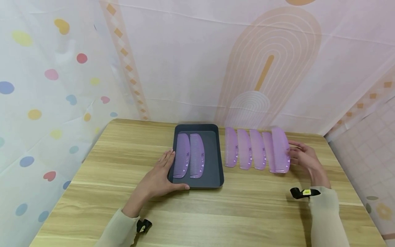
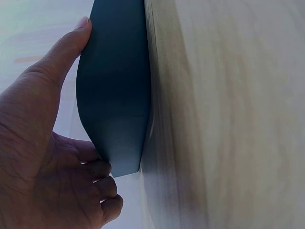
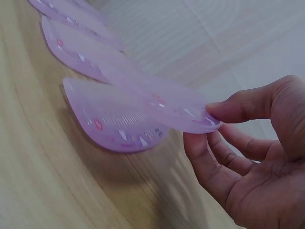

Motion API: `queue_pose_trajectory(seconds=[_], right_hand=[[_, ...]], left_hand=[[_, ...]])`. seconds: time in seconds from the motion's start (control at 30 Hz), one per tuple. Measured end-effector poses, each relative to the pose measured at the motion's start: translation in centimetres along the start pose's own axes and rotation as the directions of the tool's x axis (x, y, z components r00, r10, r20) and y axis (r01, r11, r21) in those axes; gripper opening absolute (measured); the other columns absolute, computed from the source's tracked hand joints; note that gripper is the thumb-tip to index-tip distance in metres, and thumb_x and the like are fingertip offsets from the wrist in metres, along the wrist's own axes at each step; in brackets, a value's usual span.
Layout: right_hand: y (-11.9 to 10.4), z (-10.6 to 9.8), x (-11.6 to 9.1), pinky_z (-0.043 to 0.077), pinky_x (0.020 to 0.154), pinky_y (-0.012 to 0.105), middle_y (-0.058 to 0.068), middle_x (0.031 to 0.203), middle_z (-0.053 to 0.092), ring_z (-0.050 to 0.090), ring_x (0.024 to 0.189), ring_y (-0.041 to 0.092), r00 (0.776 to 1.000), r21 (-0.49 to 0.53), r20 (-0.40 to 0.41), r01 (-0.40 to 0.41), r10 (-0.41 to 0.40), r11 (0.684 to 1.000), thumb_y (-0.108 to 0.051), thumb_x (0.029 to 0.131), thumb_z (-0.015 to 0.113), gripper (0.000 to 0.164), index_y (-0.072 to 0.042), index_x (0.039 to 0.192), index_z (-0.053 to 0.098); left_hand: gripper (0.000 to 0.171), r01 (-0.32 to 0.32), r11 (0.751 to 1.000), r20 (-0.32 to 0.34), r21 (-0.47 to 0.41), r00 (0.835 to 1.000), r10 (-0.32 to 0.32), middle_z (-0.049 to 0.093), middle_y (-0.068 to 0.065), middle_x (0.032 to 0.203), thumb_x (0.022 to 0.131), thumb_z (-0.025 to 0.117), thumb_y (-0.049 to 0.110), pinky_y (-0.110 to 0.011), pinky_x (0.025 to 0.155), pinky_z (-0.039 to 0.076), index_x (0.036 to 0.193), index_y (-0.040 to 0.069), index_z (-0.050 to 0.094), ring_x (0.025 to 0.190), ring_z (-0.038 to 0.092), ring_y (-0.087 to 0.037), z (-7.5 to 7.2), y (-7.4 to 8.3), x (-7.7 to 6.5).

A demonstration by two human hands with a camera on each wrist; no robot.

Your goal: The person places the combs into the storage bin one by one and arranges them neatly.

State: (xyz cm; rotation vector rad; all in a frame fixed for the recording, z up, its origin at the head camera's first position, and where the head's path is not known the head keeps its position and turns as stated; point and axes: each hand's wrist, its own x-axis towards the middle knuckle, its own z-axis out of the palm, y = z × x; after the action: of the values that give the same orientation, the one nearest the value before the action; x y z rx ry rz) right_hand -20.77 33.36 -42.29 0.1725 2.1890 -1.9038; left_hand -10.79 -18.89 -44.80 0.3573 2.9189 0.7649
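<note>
While the head view takes in both of my hands at once, it does not show how my right hand (image 1: pixel 308 161) has hold of the held comb (image 1: pixel 281 149). The right wrist view does: my thumb lies on its upper face and my forefinger sits underneath, the two pinching it near the edge. That close view also shows the comb raised and tilted over the lower comb (image 3: pixel 114 126), which lies on the wooden table (image 1: pixel 247 212) and which from above is mostly covered (I make out just a strip along its toothed side).

Only the head view gives the whole row: three more combs (image 1: pixel 244 149) lie to the left of that overlapping pair, just beside the dark tray (image 1: pixel 213 161). Inside the tray, two combs (image 1: pixel 197 156) rest side by side toward its left, hidden from both wrist cameras. My left hand (image 1: pixel 157 176) is spread round the tray's near left corner, and the left wrist view adds its smooth outer wall, with my thumb stretched along it and my fingers loosely bent against it, pinching nothing.

The comb I hold is translucent lilac, long, with a curved back toward my right hand and fine teeth along its left side. Pale little shapes run near its lower end, beside dark marks too small to read; close up it is partly blurred and seen almost edge-on.
</note>
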Motion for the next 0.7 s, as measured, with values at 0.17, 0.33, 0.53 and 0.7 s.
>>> queue_pose_trajectory(seconds=[0.17, 0.33, 0.53, 0.7], right_hand=[[-0.1, 0.5, -0.2, 0.061, 0.074, 0.021, -0.016, 0.094, 0.069, 0.067, 0.086, 0.001, 1.0, 0.021, 0.02, 0.017, -0.017, 1.0, 0.002, 0.097, 0.062, 0.045, -0.012, 0.139, 0.049], [-0.3, 1.3, -0.2, 0.061, 0.075, 0.021, -0.017, 0.095, 0.07, 0.067, 0.088, 0.001, 0.999, 0.036, 0.042, 0.031, -0.032, 0.999, 0.001, 0.098, 0.061, 0.048, -0.008, 0.143, 0.046], [-0.7, 2.3, -0.3, 0.06, 0.074, 0.021, -0.017, 0.094, 0.071, 0.067, 0.087, 0.001, 0.999, 0.037, 0.034, 0.035, -0.037, 0.999, 0.001, 0.098, 0.062, 0.043, -0.013, 0.137, 0.051], [-1.1, 3.1, -0.5, 0.06, 0.076, 0.021, -0.015, 0.096, 0.07, 0.067, 0.089, 0.001, 0.997, 0.028, 0.033, 0.07, -0.071, 0.997, 0.001, 0.097, 0.062, 0.039, -0.014, 0.132, 0.052]], left_hand=[[0.14, 0.002, 1.0, 0.004, -0.002, 1.0, -0.002, 0.009, -0.013, 0.174, 0.066, 0.071, 0.087, -0.058, 0.124, 0.03, 0.165, 0.005, 0.015, 0.161, 0.011, -0.034, 0.0, 0.0, 0.0], [0.14, 0.004, 1.0, 0.006, -0.002, 1.0, -0.004, 0.009, -0.013, 0.174, 0.066, 0.071, 0.087, -0.059, 0.124, 0.031, 0.165, 0.005, 0.014, 0.161, 0.01, -0.033, 0.0, 0.1, 0.0], [0.141, 0.004, 1.0, 0.005, -0.001, 1.0, -0.004, 0.009, -0.013, 0.174, 0.066, 0.071, 0.088, -0.059, 0.124, 0.03, 0.165, 0.005, 0.014, 0.161, 0.01, -0.033, 0.0, 0.0, 0.1], [0.141, 0.002, 1.0, 0.003, 0.0, 1.0, -0.002, 0.009, -0.013, 0.174, 0.066, 0.07, 0.088, -0.059, 0.123, 0.031, 0.165, 0.005, 0.014, 0.161, 0.011, -0.033, 0.0, 0.0, 0.1]])
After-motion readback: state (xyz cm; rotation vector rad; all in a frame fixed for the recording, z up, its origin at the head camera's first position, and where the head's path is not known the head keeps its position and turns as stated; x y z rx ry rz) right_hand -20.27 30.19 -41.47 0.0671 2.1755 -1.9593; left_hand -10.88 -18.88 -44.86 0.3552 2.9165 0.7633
